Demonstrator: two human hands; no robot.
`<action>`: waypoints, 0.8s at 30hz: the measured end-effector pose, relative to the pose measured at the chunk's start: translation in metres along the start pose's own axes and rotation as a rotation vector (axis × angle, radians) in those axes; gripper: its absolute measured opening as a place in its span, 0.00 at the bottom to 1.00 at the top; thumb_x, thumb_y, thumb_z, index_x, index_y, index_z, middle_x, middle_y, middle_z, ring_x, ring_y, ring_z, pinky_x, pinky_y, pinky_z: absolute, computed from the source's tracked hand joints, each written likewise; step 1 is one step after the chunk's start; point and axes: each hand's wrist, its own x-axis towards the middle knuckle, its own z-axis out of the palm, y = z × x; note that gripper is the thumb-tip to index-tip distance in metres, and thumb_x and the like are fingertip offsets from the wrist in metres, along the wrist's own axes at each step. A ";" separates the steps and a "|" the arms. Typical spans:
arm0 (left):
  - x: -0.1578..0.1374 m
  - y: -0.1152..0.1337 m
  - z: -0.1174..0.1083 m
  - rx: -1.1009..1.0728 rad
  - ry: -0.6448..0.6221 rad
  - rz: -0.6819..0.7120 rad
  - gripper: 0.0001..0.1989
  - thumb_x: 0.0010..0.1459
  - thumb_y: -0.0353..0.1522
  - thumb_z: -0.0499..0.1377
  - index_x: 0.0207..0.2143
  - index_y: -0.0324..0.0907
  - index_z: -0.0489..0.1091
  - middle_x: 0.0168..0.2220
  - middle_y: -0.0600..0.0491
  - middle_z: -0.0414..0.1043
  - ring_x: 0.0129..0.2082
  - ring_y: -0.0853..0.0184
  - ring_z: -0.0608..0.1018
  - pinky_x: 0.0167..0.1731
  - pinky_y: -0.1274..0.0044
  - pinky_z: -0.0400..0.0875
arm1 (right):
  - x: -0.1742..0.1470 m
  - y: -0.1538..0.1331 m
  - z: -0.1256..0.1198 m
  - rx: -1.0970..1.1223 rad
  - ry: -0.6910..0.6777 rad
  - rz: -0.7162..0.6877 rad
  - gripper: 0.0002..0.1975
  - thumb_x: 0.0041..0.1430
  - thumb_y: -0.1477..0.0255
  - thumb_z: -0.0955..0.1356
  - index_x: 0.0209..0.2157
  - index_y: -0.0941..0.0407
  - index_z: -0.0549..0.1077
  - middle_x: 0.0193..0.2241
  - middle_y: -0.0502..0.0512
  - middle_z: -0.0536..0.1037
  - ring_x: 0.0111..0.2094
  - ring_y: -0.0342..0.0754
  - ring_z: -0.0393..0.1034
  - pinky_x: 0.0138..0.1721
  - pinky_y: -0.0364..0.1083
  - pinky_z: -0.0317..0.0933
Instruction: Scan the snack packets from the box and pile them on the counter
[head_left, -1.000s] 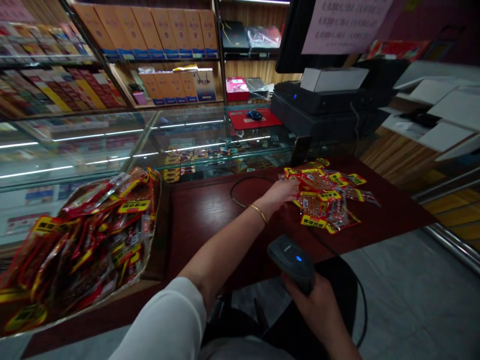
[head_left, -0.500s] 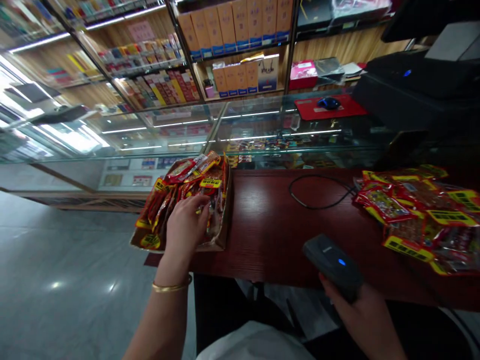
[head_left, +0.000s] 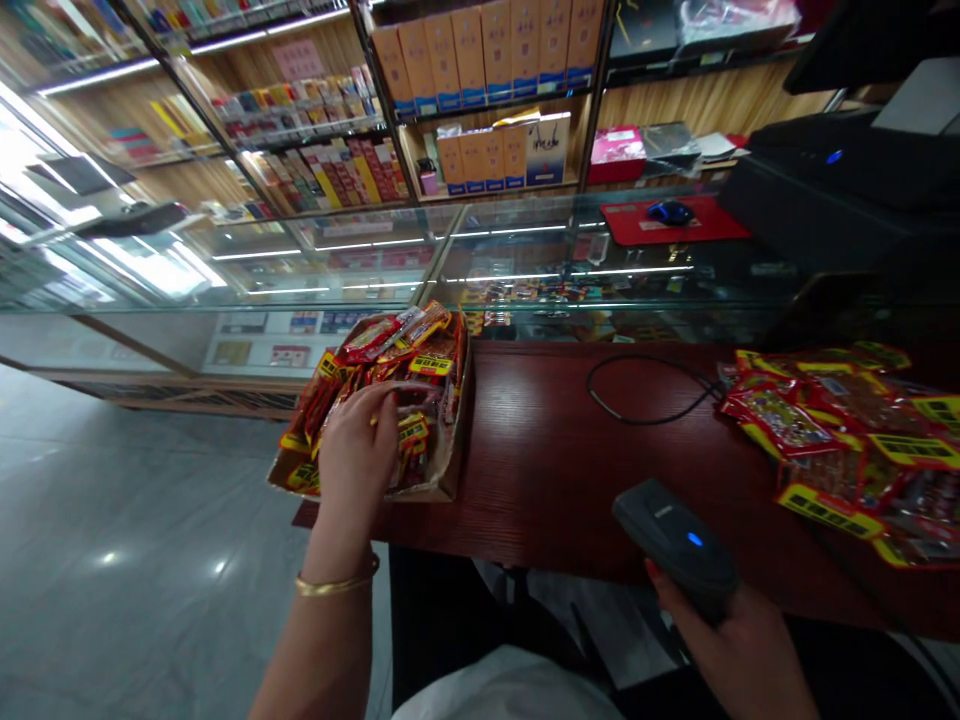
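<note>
My left hand [head_left: 358,437] is over an open cardboard box [head_left: 448,478] filled with red and yellow snack packets [head_left: 375,340]. Its thumb and forefinger are pinched on the edge of a clear-fronted snack packet [head_left: 417,392], partly hidden by the fingers. In my right hand [head_left: 731,630] is a dark handheld barcode scanner [head_left: 675,545] with a lit blue light. It is held above the front edge of the dark red wooden counter [head_left: 525,440], pointing up and to the left.
A pile of similar packets [head_left: 862,430] lies on the right of the counter. A black cable [head_left: 637,420] loops beside it. Behind are a glass display case [head_left: 517,255], a mouse [head_left: 670,212] on a red mat [head_left: 622,225], and shelves of boxed goods [head_left: 487,60].
My left hand has drawn slightly back and left in the box, with a packet now at its fingertips. The view has shifted a little; the scanner stays in my right hand.
</note>
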 end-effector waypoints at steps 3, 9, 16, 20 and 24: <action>-0.015 0.033 -0.007 -0.530 0.119 -0.193 0.17 0.65 0.43 0.57 0.49 0.45 0.76 0.47 0.50 0.79 0.45 0.60 0.80 0.48 0.67 0.77 | 0.000 -0.001 -0.001 0.005 0.014 -0.001 0.18 0.57 0.54 0.71 0.37 0.53 0.84 0.34 0.57 0.88 0.37 0.60 0.84 0.39 0.47 0.77; -0.035 0.087 0.058 -1.203 -0.261 -0.356 0.13 0.58 0.38 0.65 0.44 0.44 0.77 0.44 0.51 0.79 0.45 0.63 0.81 0.48 0.70 0.78 | 0.001 0.001 -0.006 0.013 0.034 0.012 0.17 0.56 0.56 0.71 0.36 0.53 0.84 0.31 0.57 0.87 0.32 0.59 0.84 0.37 0.47 0.78; -0.041 0.077 0.154 -1.003 -0.563 -0.173 0.14 0.46 0.22 0.59 0.33 0.41 0.82 0.57 0.45 0.76 0.59 0.58 0.76 0.62 0.66 0.64 | -0.006 -0.005 -0.015 0.048 0.066 0.009 0.15 0.58 0.58 0.70 0.37 0.53 0.84 0.33 0.56 0.88 0.35 0.57 0.84 0.39 0.46 0.77; -0.044 0.064 0.164 -1.005 -0.691 -0.197 0.15 0.46 0.24 0.56 0.32 0.42 0.83 0.52 0.45 0.80 0.55 0.57 0.79 0.60 0.64 0.66 | -0.005 -0.007 -0.013 0.053 0.061 0.016 0.15 0.59 0.58 0.70 0.37 0.53 0.83 0.33 0.56 0.87 0.34 0.57 0.84 0.39 0.47 0.77; -0.043 0.060 0.162 -1.067 -0.763 -0.276 0.16 0.46 0.27 0.55 0.31 0.41 0.83 0.52 0.46 0.80 0.53 0.55 0.79 0.53 0.67 0.72 | 0.000 -0.011 -0.007 0.033 0.040 0.012 0.16 0.59 0.57 0.70 0.38 0.54 0.83 0.34 0.58 0.87 0.36 0.58 0.84 0.40 0.49 0.76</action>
